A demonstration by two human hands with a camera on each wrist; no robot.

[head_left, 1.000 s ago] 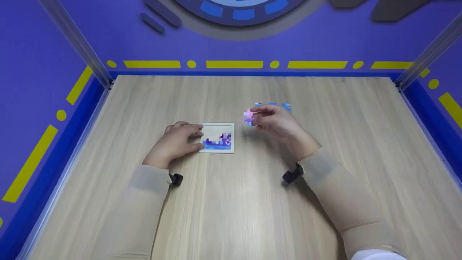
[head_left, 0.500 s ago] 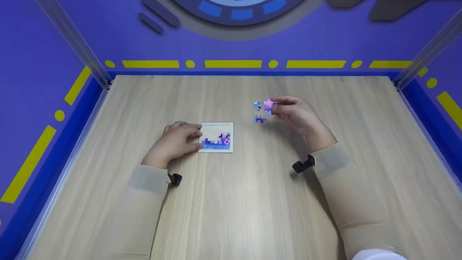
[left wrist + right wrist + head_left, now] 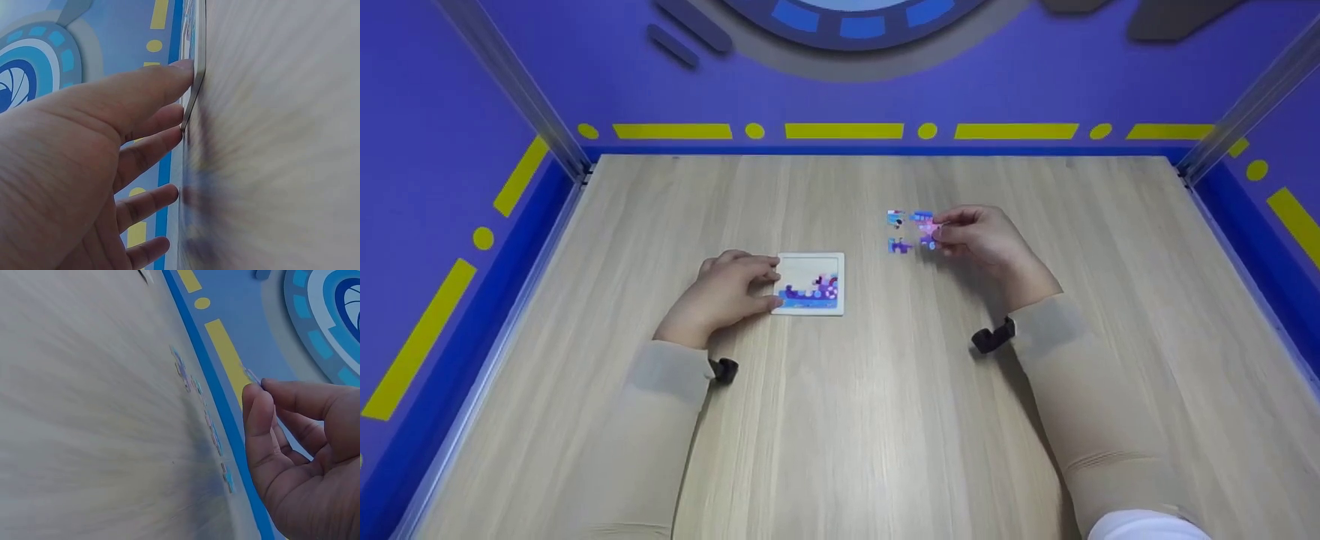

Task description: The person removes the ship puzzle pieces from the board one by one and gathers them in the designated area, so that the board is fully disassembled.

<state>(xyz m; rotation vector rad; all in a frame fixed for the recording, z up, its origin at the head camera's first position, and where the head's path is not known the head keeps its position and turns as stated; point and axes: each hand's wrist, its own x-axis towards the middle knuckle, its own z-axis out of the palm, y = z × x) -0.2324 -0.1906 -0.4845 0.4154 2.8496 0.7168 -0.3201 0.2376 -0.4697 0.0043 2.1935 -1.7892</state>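
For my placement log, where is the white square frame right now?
In the head view, the white square frame lies on the table just left of image center, its left edge touched by the left hand, with loose puzzle pieces farther right.

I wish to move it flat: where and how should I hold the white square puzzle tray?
Probably pinch the right rim from the right: the tray lies flat with straight edges, that side uncovered; the left hand touches its left side.
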